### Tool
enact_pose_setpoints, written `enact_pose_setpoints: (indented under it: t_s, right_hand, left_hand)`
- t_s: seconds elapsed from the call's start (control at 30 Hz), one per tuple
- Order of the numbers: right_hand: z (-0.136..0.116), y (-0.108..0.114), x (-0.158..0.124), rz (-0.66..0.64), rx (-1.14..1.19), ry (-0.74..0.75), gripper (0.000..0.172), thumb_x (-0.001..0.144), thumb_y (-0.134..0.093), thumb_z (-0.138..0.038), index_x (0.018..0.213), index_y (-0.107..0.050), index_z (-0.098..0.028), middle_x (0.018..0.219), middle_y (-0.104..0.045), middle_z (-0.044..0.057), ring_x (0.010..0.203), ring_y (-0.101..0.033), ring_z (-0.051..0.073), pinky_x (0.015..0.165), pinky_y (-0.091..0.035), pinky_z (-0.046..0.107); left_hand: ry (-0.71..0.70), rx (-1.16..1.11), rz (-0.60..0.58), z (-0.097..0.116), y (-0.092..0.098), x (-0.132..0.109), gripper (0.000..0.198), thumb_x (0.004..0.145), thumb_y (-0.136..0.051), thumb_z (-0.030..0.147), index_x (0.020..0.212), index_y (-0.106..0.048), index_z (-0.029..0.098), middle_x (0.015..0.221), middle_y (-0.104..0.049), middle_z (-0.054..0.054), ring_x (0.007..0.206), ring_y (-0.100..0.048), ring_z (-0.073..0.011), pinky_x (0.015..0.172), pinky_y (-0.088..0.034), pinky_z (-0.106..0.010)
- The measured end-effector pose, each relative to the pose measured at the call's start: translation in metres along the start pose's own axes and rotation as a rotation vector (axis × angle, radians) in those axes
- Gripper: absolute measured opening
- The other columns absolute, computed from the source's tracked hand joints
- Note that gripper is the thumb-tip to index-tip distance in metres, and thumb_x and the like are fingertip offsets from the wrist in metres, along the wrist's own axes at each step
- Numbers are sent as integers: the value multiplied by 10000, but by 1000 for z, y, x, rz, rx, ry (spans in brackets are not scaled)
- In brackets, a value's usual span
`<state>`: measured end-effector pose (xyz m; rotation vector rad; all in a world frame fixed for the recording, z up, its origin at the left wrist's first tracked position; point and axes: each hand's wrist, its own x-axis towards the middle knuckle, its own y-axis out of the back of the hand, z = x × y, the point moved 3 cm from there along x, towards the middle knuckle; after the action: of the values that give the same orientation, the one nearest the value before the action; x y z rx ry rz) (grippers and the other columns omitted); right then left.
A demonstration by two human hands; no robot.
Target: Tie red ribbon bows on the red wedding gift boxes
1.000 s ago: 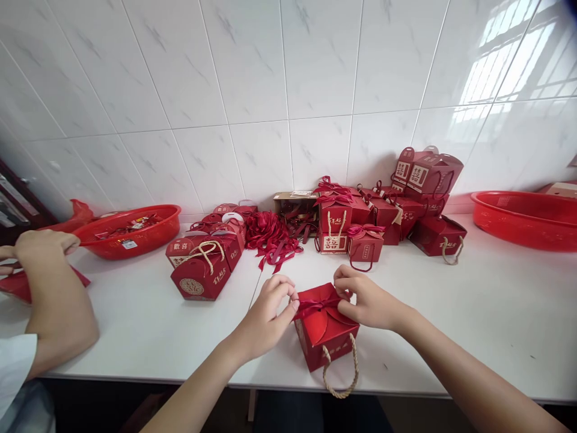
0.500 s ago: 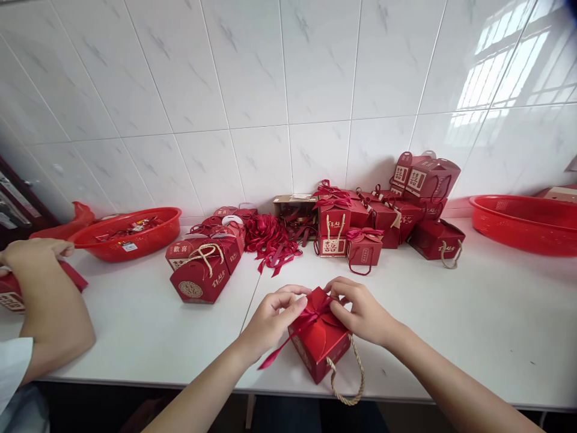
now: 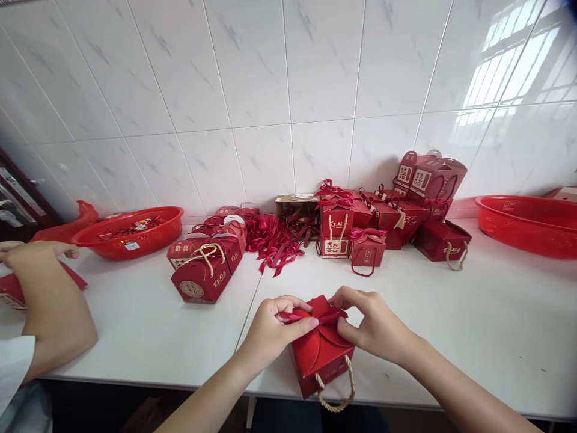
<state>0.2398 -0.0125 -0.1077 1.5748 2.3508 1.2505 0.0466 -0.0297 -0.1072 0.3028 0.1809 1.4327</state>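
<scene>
A small red gift box [image 3: 321,355] with a rope handle [image 3: 334,394] stands at the near edge of the white table [image 3: 473,319]. A red ribbon [image 3: 311,316] crosses its petal-shaped top flaps. My left hand [image 3: 274,331] pinches the ribbon's left end, fingers closed. At the right side of the box top, my right hand [image 3: 372,325] pinches the ribbon too. Both hands rest against the box.
Finished red boxes [image 3: 383,210] are piled against the tiled wall, with more red boxes [image 3: 205,264] at left and loose ribbons [image 3: 273,237] between. Red basins stand at far left [image 3: 128,231] and far right [image 3: 527,222]. Another person's hand [image 3: 42,276] works at the left edge.
The box has turned slightly and sits a little nearer me. The ribbon tail that hung down on the left is now drawn up across the top between my hands.
</scene>
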Motion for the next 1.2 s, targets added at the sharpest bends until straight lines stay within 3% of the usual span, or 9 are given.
enact_pose_setpoints:
  t_s: [0.3, 0.43, 0.63, 0.73, 0.8, 0.97, 1.2]
  right_hand:
    - [-5, 1, 0, -9, -75, 49, 256, 693, -499, -73, 892, -588, -207, 855, -671, 24, 757, -622, 160, 681, -488, 271]
    - [-10, -3, 0, 115, -195, 174, 215, 709, -473, -59, 847, -564, -198, 1080, -649, 90, 1035, -611, 241, 821, -481, 369]
    - [-12, -7, 2, 204, -287, 178, 220, 719, -475, -56, 864, -550, -203, 1104, -629, 105, 979, -614, 249, 822, -455, 413]
    - [-11, -2, 4, 281, -202, 153, 209, 739, -500, -98, 914, -516, -210, 1104, -621, 106, 1029, -595, 243, 835, -463, 388]
    - [-9, 0, 4, 320, -160, 129, 127, 743, -523, -129, 830, -482, -211, 1053, -624, 103, 1040, -587, 246, 821, -473, 372]
    - [3, 1, 2, 310, -232, 133, 164, 765, -535, -149, 627, -459, -194, 1067, -633, 105, 970, -608, 252, 822, -459, 415]
    - [4, -3, -9, 272, -351, 218, 183, 739, -538, -95, 589, -489, -188, 1194, -648, 65, 1096, -551, 294, 828, -431, 453]
  left_hand:
    - [-43, -73, -30, -3, -2, -1, 515, 710, -691, 278, 527, -214, 208, 855, -690, -52, 942, -631, -211, 788, -484, -307]
    - [-3, -137, -62, -5, -1, 0, 523, 689, -713, 276, 530, -218, 215, 779, -685, -38, 1017, -611, -232, 867, -471, -339]
    - [-65, -48, -7, 1, 0, 0, 527, 691, -699, 289, 496, -214, 223, 797, -706, -71, 1173, -542, -289, 966, -412, -410]
    - [-10, -87, -33, 2, 0, -1, 391, 707, -701, 354, 516, -392, 209, 906, -707, -78, 1106, -576, -277, 922, -450, -395]
    - [25, -123, -40, 0, 0, -1, 317, 740, -675, 415, 584, -510, 193, 920, -695, -75, 1028, -604, -252, 884, -471, -367]
    - [-71, -68, 83, -8, 5, 2, 468, 805, -595, 413, 498, -319, 193, 956, -649, -68, 979, -601, -213, 852, -457, -305]
    - [-179, 196, 139, -16, 15, -1, 416, 849, -530, 362, 536, -312, 196, 968, -591, -65, 895, -592, -193, 732, -437, -293]
